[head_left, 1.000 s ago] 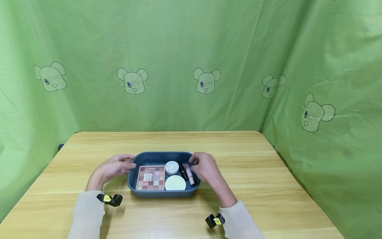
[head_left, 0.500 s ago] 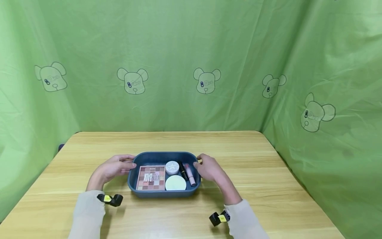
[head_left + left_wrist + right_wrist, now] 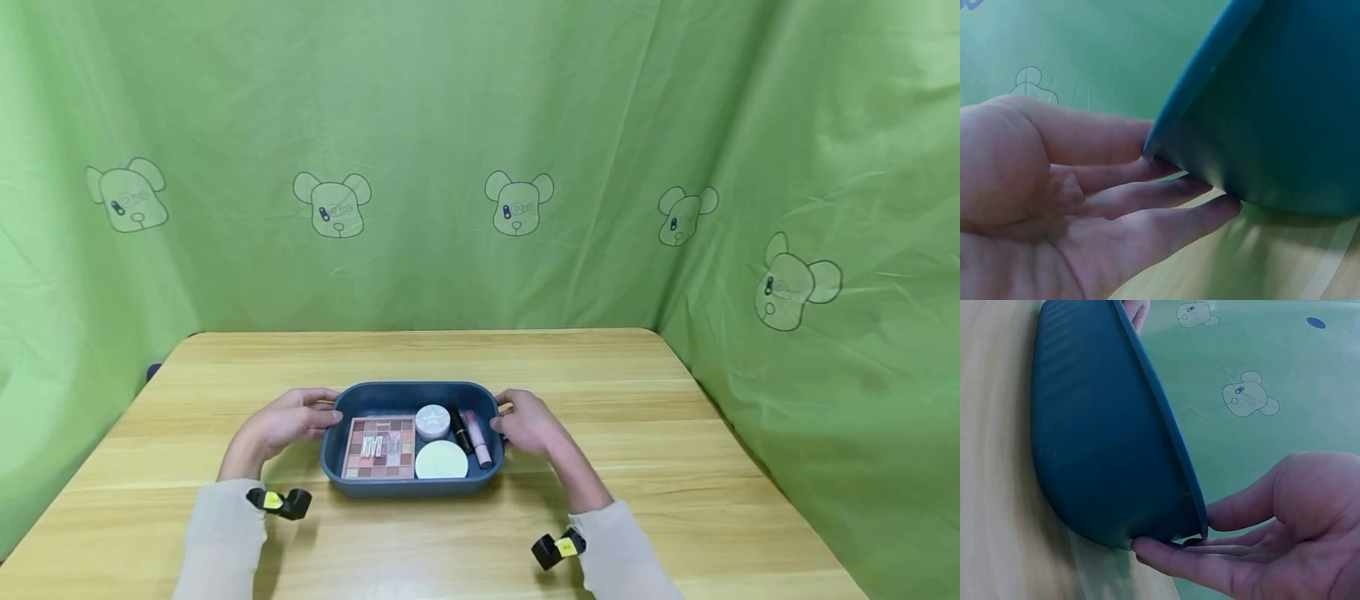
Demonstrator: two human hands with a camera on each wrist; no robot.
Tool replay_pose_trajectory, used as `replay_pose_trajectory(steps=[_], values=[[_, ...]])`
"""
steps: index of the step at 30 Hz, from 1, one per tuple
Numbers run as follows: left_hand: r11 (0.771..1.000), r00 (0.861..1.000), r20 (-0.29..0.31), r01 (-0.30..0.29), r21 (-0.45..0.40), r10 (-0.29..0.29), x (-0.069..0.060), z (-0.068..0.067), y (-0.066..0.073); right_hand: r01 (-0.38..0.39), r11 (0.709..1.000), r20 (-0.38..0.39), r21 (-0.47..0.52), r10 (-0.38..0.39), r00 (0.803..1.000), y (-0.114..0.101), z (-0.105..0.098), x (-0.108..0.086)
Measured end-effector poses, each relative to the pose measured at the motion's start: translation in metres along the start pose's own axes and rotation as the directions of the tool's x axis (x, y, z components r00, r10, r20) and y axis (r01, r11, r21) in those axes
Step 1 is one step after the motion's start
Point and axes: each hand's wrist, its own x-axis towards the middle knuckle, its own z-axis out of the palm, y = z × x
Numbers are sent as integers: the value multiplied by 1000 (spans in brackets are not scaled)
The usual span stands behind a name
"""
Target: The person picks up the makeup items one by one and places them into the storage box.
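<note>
A dark blue oval tray [image 3: 408, 490] sits on the table in the head view. Its left end is pinched by my left hand [image 3: 288, 419], thumb over the rim and fingers against the outer wall, as the left wrist view shows. My right hand [image 3: 531, 423] holds the opposite end the same way, fingers below the rim. Inside lie an eyeshadow palette [image 3: 379, 448], a small round white jar [image 3: 432, 422] with a star on its lid, a round white compact [image 3: 441, 460], a black tube [image 3: 460, 430] and a pink lipstick-like tube [image 3: 477, 440].
The light wooden table [image 3: 420, 550] extends on all sides of the tray. A green curtain [image 3: 427, 275] with bear-head prints hangs behind it and along both sides. Each wrist wears a black camera strap.
My right hand has moved from above the pink tube inside the tray outward to the right end, where it grips the rim. The left hand and tray have stayed in place.
</note>
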Motion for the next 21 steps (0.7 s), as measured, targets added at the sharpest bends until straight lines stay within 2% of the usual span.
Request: replay_pose_trajectory(steps=[9, 21], values=[[999, 1000, -11, 4, 47, -4, -1, 3, 2, 7, 1000, -29, 0, -7, 1000, 4, 2, 2], [998, 1000, -9, -4, 60, 4, -2, 5, 4, 10, 1000, -44, -1, -10, 999, 5, 4, 1]])
